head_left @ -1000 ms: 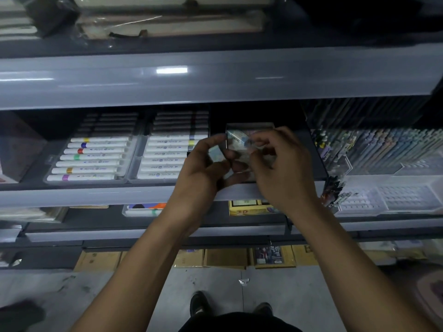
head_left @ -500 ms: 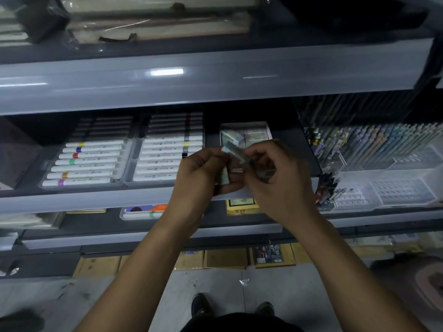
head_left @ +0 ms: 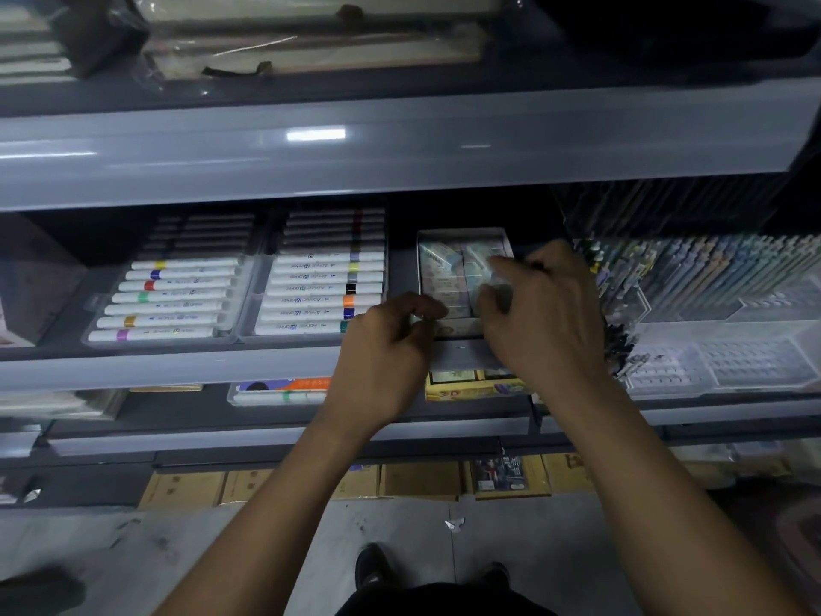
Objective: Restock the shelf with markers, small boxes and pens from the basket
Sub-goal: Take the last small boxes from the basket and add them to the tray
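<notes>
On the middle shelf, a clear tray point(head_left: 502, 235) holds small pastel boxes point(head_left: 444, 273) in rows. My right hand point(head_left: 540, 317) reaches over the tray's right side and pinches one small box point(head_left: 491, 277) with its fingertips, low among the others. At the tray's front left corner, my left hand point(head_left: 388, 349) curls its fingers round another small box point(head_left: 418, 324), which is mostly hidden. Two trays of white markers point(head_left: 173, 300) with coloured bands point(head_left: 320, 289) lie to the left. Rows of pens point(head_left: 711, 277) fill a clear rack on the right. No basket is in view.
A deep grey shelf lip point(head_left: 400, 144) overhangs the middle shelf. The lower shelf holds a yellow box point(head_left: 471, 386) and a marker pack point(head_left: 280, 391). Cardboard boxes point(head_left: 417, 480) line the floor under the shelving. My shoes point(head_left: 371, 566) stand on the grey floor.
My hands have come apart. The right hand went back and down into the tray with a small box. The left hand dropped to the tray's front left corner.
</notes>
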A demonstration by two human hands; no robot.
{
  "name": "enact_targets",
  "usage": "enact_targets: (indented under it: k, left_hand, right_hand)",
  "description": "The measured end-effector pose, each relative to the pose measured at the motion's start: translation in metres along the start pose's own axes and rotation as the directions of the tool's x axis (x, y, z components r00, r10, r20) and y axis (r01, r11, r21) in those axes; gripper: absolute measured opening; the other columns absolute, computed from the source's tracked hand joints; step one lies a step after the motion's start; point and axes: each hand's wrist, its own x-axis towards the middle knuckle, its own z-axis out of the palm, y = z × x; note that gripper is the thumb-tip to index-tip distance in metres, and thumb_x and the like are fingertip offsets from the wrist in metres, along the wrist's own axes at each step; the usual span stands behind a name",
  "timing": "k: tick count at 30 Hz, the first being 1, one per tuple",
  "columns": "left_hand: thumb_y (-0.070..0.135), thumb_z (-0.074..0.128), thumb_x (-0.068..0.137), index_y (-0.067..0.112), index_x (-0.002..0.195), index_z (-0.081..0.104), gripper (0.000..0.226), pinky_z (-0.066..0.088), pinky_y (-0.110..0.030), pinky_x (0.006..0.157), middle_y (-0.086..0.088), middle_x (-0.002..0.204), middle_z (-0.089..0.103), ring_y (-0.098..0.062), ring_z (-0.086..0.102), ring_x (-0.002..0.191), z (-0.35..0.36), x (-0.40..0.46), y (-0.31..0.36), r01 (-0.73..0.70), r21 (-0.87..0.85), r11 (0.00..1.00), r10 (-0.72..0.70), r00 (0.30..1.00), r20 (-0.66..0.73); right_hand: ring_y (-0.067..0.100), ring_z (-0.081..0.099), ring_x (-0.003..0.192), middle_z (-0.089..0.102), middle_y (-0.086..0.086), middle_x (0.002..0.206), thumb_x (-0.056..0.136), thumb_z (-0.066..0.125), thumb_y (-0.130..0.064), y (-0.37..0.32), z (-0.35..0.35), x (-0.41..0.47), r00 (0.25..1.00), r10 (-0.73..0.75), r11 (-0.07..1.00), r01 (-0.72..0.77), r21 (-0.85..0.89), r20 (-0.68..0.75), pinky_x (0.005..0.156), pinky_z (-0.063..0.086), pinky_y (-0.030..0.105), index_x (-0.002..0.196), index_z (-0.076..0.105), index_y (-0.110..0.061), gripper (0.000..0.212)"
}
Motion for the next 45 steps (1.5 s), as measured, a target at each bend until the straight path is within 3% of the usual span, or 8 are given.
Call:
enact_targets:
  k: [4,8,14,16,21,28,39,45]
  left_hand:
    - [0.012,0.044,0.101,0.019,0.107,0.076,0.033,0.045,-0.028,0.054,0.003,0.076,0.071,-0.015,0.062,0.06,-0.004,-0.001,0.001,0.038,-0.146,0.989,-0.041,0.999,-0.019]
    - [-0.006,0.038,0.106,0.0,0.121,0.067,0.033,0.061,-0.042,0.068,-0.029,0.104,0.07,-0.047,0.07,0.084,-0.011,-0.002,0.014,0.13,-0.472,0.872,-0.122,0.991,0.048]
    - [-0.001,0.05,0.105,-0.002,0.12,0.069,0.024,0.055,-0.017,0.071,-0.007,0.105,0.08,-0.008,0.074,0.09,-0.018,0.005,0.021,0.061,-0.519,0.853,-0.067,0.998,0.007]
    - [0.005,0.054,0.105,-0.002,0.116,0.072,0.022,0.055,-0.018,0.071,-0.007,0.103,0.081,-0.01,0.071,0.085,-0.017,0.007,0.022,0.06,-0.5,0.864,-0.069,0.998,0.001]
    - [0.004,0.064,0.1,-0.003,0.11,0.075,0.016,0.063,-0.03,0.084,-0.02,0.101,0.078,-0.027,0.077,0.089,-0.012,0.007,0.024,0.106,-0.574,0.812,-0.144,0.989,-0.022]
    - [0.004,0.068,0.097,-0.007,0.108,0.072,0.016,0.065,-0.038,0.084,-0.027,0.098,0.076,-0.035,0.078,0.085,-0.005,0.009,0.027,0.17,-0.675,0.718,-0.218,0.976,0.014]
    - [0.013,0.059,0.106,-0.002,0.106,0.073,0.021,0.064,-0.032,0.072,-0.021,0.087,0.073,-0.027,0.072,0.071,-0.003,0.014,0.019,0.191,-0.588,0.786,-0.262,0.964,-0.037]
    - [0.005,0.059,0.099,0.02,0.09,0.077,0.024,0.054,-0.031,0.064,0.008,0.078,0.075,-0.012,0.069,0.07,0.0,0.015,-0.002,0.044,-0.204,0.978,-0.074,0.987,-0.142]
  right_hand:
    - [0.034,0.046,0.108,0.044,0.009,0.106,0.095,0.062,-0.036,0.002,0.005,0.001,0.999,-0.007,1.0,0.006,0.01,0.052,0.096,0.04,0.043,0.143,0.06,-0.02,0.051]
    - [0.035,0.048,0.116,0.048,0.013,0.117,0.093,0.061,-0.033,0.006,0.004,-0.004,0.998,0.041,0.984,-0.031,0.174,-0.055,0.101,0.044,0.048,0.133,0.064,-0.012,0.046]
    - [0.02,0.057,0.106,0.056,0.005,0.118,0.094,0.062,-0.023,0.003,0.0,-0.012,0.997,0.036,0.916,-0.007,0.401,-0.065,0.093,0.051,0.037,0.116,0.069,-0.013,0.026]
    - [0.009,0.056,0.095,0.059,0.004,0.111,0.093,0.063,-0.019,-0.001,-0.003,-0.016,0.997,0.004,0.885,0.03,0.465,-0.074,0.085,0.05,0.024,0.111,0.07,-0.012,0.021]
    - [0.014,0.064,0.093,0.061,-0.001,0.103,0.093,0.065,-0.02,-0.011,-0.013,-0.024,0.996,-0.089,0.76,0.082,0.645,-0.021,0.078,0.053,0.03,0.11,0.066,-0.01,0.02]
    - [0.007,0.061,0.088,0.062,-0.004,0.098,0.093,0.071,-0.024,-0.01,-0.015,-0.025,0.994,-0.105,0.779,0.101,0.619,-0.03,0.076,0.047,0.016,0.116,0.065,-0.013,0.026]
    - [-0.003,0.061,0.092,0.064,-0.007,0.099,0.098,0.071,-0.019,0.006,-0.008,-0.016,0.994,-0.102,0.797,0.104,0.594,-0.036,0.081,0.043,0.009,0.115,0.073,-0.014,0.018]
    - [-0.003,0.059,0.089,0.063,-0.011,0.097,0.095,0.073,-0.023,0.011,-0.004,-0.013,0.999,-0.045,0.827,0.035,0.561,0.003,0.077,0.046,0.011,0.113,0.071,-0.017,0.018]
